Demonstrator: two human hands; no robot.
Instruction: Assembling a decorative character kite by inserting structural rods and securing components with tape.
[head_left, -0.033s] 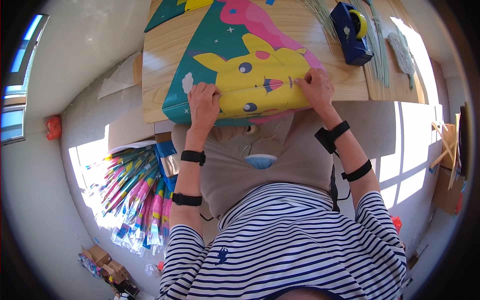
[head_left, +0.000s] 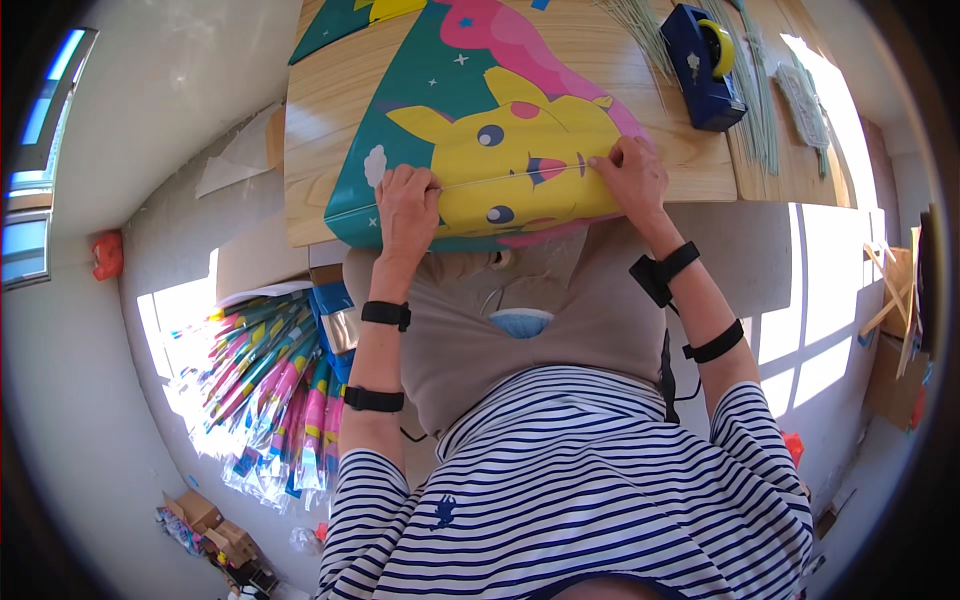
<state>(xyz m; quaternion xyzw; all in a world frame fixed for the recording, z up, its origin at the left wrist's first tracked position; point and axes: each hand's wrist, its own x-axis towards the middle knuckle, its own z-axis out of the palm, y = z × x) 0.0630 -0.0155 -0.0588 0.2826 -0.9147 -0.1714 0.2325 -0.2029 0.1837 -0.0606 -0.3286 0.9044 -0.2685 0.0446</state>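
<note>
A printed sheet (head_left: pixel 540 130) in green and pink, with a large yellow cartoon face, lies on the wooden table and hangs over its near edge. Across the face runs a thin pale line, like a fold or a thin cord; I cannot tell which. At the left end of the face, my left hand (head_left: pixel 405 210) has its fingers curled down, gripping the sheet along that line. My right hand (head_left: pixel 637 185) pinches the sheet at the right end of the face. Between the two hands the line looks straight. The fingertips are partly hidden.
A blue tape dispenser (head_left: pixel 705 70) with yellow tape stands at the far right of the table (head_left: pixel 690 180). Thin pale rods (head_left: pixel 640 35) lie near it. Another printed sheet (head_left: pixel 325 30) is at the far left. Colourful bagged bundles (head_left: pixel 270 370) lie at my left.
</note>
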